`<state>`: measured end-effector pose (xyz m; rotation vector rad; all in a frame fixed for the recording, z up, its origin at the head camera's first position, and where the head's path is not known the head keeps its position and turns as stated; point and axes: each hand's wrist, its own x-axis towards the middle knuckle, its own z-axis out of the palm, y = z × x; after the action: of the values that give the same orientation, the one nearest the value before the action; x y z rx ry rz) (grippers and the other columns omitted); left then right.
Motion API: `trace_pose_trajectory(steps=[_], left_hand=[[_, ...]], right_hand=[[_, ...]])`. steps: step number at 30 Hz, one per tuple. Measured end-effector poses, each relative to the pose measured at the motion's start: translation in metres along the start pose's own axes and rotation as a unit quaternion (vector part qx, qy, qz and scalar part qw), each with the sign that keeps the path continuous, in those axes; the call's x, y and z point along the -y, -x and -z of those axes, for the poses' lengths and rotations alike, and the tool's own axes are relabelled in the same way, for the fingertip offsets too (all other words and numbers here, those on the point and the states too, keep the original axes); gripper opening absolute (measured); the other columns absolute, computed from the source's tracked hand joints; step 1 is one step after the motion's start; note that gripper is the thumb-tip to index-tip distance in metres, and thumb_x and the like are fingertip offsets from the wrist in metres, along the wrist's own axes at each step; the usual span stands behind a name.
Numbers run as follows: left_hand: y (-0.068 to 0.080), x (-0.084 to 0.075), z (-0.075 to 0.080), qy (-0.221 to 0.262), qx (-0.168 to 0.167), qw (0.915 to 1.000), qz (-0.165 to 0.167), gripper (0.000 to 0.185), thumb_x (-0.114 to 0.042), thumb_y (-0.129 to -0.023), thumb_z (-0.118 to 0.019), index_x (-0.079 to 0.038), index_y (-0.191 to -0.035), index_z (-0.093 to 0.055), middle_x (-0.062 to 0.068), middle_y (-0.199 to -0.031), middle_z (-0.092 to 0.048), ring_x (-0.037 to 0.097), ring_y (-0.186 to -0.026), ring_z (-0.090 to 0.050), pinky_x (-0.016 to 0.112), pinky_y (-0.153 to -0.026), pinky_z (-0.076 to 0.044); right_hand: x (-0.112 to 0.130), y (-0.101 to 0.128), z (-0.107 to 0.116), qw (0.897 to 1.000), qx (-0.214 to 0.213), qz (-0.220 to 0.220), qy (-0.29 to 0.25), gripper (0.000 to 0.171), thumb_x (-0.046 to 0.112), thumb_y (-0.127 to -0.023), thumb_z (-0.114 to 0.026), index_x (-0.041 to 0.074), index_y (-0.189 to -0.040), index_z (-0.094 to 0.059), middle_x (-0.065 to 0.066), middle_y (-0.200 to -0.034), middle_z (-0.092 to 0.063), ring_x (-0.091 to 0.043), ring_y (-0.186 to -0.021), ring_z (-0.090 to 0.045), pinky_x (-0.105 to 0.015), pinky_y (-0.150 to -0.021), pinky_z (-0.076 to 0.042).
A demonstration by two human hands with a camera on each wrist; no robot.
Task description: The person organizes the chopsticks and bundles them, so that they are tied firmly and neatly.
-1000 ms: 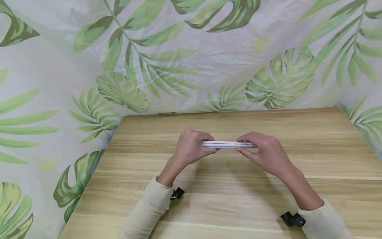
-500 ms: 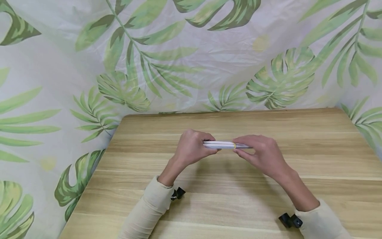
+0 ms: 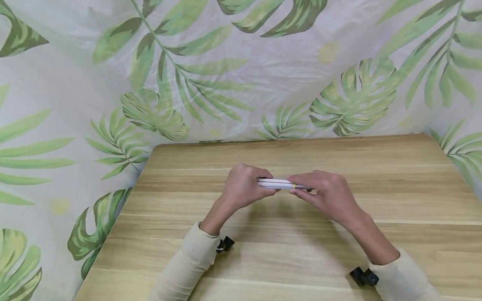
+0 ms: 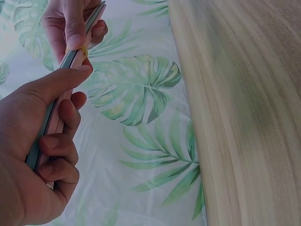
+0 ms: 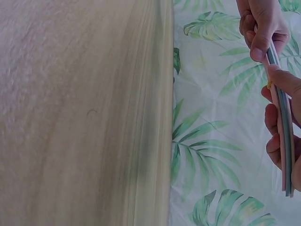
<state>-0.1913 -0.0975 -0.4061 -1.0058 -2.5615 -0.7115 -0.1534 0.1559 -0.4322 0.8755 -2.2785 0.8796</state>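
A bundle of long thin pastel sticks (image 3: pixel 274 183), which look like chopsticks, is held level above the table. Pink and blue-green sticks (image 5: pixel 284 120) show in the right wrist view. My left hand (image 3: pixel 242 186) grips the left part, with its thumb lying along the sticks and fingers curled beneath. My right hand (image 3: pixel 329 194) pinches the bundle between thumb and fingers, right at a yellow rubber band (image 3: pixel 294 186). The band (image 4: pixel 84 51) circles the sticks between the two hands in the left wrist view. The bundle's left end is hidden in my left palm.
Below both hands spreads a wood-grain table (image 3: pixel 286 259). Behind it hangs a pale cloth (image 3: pixel 271 88) with green leaf prints, meeting the table's back edge. Dark wrist cameras (image 3: pixel 363 276) are fixed at both beige sleeves (image 3: pixel 404 278).
My right hand has moved left, closer to my left hand. The rubber band has shifted slightly left along the sticks. My left hand has barely moved.
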Motion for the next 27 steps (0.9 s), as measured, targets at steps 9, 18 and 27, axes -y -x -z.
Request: trace_pose_trajectory(steps=[9,18,27], left_hand=[[-0.0002,0.0026,0.0013,-0.001,0.002,0.9999,0.015,0.013,-0.026,-0.079,-0.094,-0.019,-0.085,-0.085,-0.008,-0.075,-0.079,0.0,-0.055,-0.056,0.019,-0.054,-0.044],[0.0001,0.0012,0.0023,0.002,-0.002,1.0,0.009,0.013,-0.025,-0.078,-0.094,-0.019,-0.084,-0.084,-0.009,-0.072,-0.077,-0.001,-0.054,-0.053,0.019,-0.053,-0.042],[0.0005,-0.0017,0.0028,0.009,0.0,1.0,0.001,0.012,-0.026,-0.079,-0.094,-0.019,-0.082,-0.084,-0.01,-0.07,-0.075,-0.002,-0.053,-0.05,0.017,-0.053,-0.041]], right_hand=[[-0.0024,-0.0013,0.0061,1.0,-0.005,-0.006,-0.022,0.033,0.007,-0.077,-0.096,0.014,-0.106,-0.082,0.002,-0.101,-0.082,-0.013,-0.085,-0.079,-0.029,-0.075,-0.062],[-0.0031,-0.0011,0.0055,0.999,-0.019,0.001,-0.051,0.033,0.001,-0.076,-0.095,0.014,-0.104,-0.084,0.0,-0.1,-0.083,-0.016,-0.085,-0.08,-0.019,-0.072,-0.06],[-0.0019,-0.0009,0.0015,0.999,-0.036,0.012,-0.039,0.037,0.006,-0.072,-0.098,0.015,-0.107,-0.086,0.0,-0.096,-0.084,-0.014,-0.076,-0.078,-0.019,-0.06,-0.056]])
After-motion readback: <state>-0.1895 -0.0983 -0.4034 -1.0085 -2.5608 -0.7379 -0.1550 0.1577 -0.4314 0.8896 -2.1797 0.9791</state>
